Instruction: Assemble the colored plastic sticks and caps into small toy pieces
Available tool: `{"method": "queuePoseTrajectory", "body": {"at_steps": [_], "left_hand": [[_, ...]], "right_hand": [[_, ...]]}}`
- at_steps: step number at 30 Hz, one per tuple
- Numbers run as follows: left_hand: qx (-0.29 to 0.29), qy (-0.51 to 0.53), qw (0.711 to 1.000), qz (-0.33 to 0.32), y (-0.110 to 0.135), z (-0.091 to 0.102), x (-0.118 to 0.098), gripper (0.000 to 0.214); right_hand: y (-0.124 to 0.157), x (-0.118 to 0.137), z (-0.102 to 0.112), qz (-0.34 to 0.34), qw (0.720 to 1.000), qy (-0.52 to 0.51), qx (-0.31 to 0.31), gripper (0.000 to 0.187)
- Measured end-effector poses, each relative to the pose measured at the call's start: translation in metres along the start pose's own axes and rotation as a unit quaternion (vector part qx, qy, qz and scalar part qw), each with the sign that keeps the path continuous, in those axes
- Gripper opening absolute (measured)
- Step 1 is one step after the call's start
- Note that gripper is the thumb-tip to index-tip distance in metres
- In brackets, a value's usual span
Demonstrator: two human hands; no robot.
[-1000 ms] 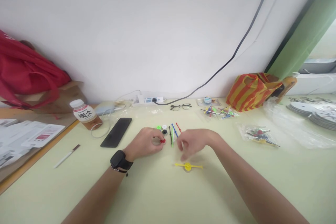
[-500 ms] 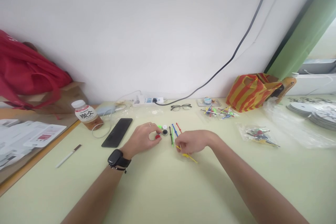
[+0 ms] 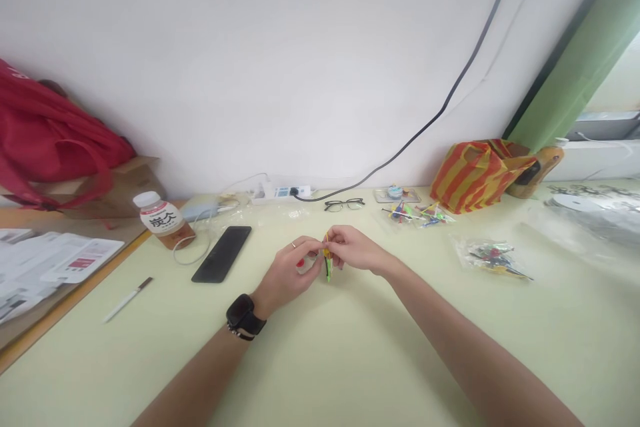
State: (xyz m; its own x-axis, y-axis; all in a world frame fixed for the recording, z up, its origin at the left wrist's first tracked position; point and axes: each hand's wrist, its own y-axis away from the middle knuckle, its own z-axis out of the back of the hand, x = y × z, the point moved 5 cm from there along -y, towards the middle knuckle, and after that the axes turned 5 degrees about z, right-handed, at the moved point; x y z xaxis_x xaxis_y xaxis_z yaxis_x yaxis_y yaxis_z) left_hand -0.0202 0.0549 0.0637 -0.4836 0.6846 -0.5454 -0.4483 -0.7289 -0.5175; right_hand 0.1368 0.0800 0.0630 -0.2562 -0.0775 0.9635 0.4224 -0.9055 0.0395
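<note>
The person's hands meet over the middle of the pale green table [image 3: 350, 360], fingertips almost touching. The left hand [image 3: 290, 273], with a black watch [image 3: 243, 315] on its wrist, is closed narrowly on a small red piece [image 3: 301, 263] pinched under the thumb. The right hand [image 3: 353, 250] pinches a thin yellow stick [image 3: 326, 252] between thumb and forefinger, held nearly upright just beside the red piece. A green stick [image 3: 329, 272] shows just below the fingers, and whether it is held or lies on the table cannot be told. The step in hand looks like bringing stick and red piece together. Judged from how small both parts are, it is best done with the grip close to the stick's working end so it does not flex, with the wrists resting on the table for steadiness, and with the red piece turned so that its middle faces the stick. Too hard a squeeze could bend the stick or flick the piece away. A black phone [image 3: 221, 253] and a bottle [image 3: 163, 217] lie to the left, glasses [image 3: 344, 203] sit near the wall, and a clear bag of coloured parts [image 3: 493, 259] lies to the right.
</note>
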Motion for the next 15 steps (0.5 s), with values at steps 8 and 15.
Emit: {"method": "queuePoseTrajectory", "body": {"at_steps": [8, 15], "left_hand": [[0.004, 0.002, 1.0, 0.001, -0.001, 0.001, 0.0, 0.01], [0.078, -0.015, 0.997, -0.004, 0.0, -0.002, -0.002, 0.013]], "right_hand": [[0.001, 0.001, -0.004, 0.024, 0.999, -0.013, 0.04, 0.006], [-0.007, -0.015, 0.018, 0.035, 0.973, 0.223, -0.048, 0.021]]}}
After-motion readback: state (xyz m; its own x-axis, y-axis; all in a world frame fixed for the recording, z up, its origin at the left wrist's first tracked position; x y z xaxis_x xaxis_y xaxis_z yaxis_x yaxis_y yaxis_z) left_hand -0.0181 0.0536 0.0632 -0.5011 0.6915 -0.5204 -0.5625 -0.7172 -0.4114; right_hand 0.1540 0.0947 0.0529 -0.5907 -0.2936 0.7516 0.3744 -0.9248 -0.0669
